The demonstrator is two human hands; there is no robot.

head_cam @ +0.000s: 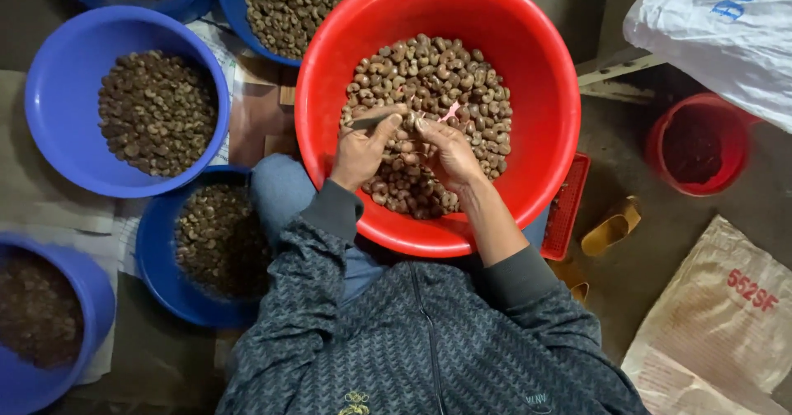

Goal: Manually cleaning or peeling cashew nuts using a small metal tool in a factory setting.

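A big red basin [536,77] rests on my lap, partly filled with brown cashew nuts [429,73]. Both hands meet over the nuts at the basin's middle. My left hand [360,151] grips a thin metal blade [369,121] whose tip points left. My right hand [451,153] pinches a single nut [421,123] against the left thumb. A small pink piece [450,111] shows just beyond the right fingers; I cannot tell what it is.
Several blue basins of darker nuts sit to the left: one [49,93] at mid-left, one [157,258] by my knee, one [87,299] at bottom left. A small red bucket [726,134], white sacks [726,19], a yellow sandal [610,227] lie right.
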